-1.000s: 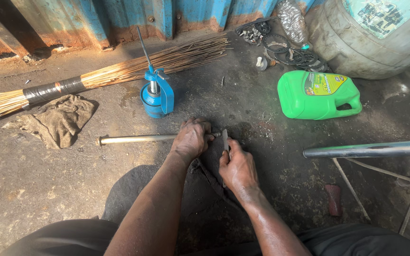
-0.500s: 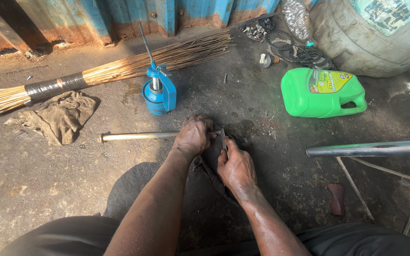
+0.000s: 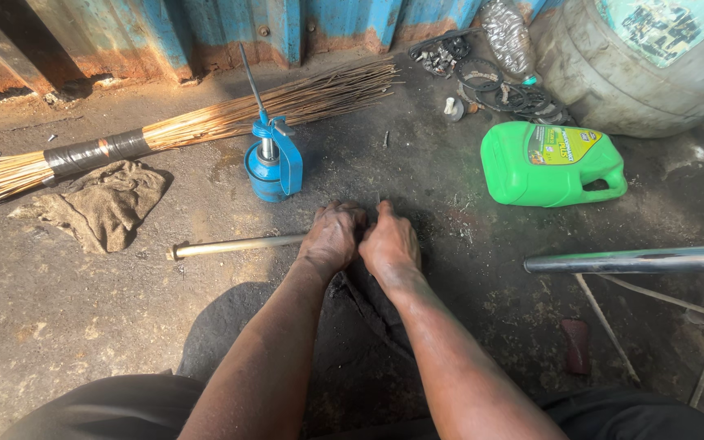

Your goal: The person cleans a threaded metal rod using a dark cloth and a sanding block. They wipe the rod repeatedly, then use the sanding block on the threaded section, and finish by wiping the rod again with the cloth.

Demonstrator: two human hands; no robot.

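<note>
1. Fingers of the left hand [image 3: 333,236] are curled down and closed over the near end of a pale metal rod [image 3: 234,245], the knuckles facing up.
2. Fingers of the right hand [image 3: 390,243] are bent under as well, pressed against the left hand; whether they grip anything cannot be told, since whatever lies beneath them is hidden.
3. Both hands meet on the oily concrete floor [image 3: 417,163], directly ahead of the person, and both are dark with grease.
4. That rod lies flat on the floor and runs leftward from the left hand, its far end bare.
5. Under the wrists a dark, thin strip-like piece [image 3: 366,303] lies on the floor; its kind cannot be told.
6. Just beyond the hands stands a blue hand pump can [image 3: 270,163], upright, with a thin lever rising from its top.
7. Behind the can a long stick broom [image 3: 189,122] lies across the floor, bound with dark tape near its left end.
8. Left of the rod, a crumpled grey rag [image 3: 103,204] lies below the broom.
9. Right of the hands, well apart, a green plastic jug [image 3: 552,165] lies on its side.
10. Beyond the jug stands a large grey drum [image 3: 637,73], with black rubber rings [image 3: 503,90] beside it.
11. At the right edge a shiny metal tube [image 3: 637,260] crosses above the floor.
</note>
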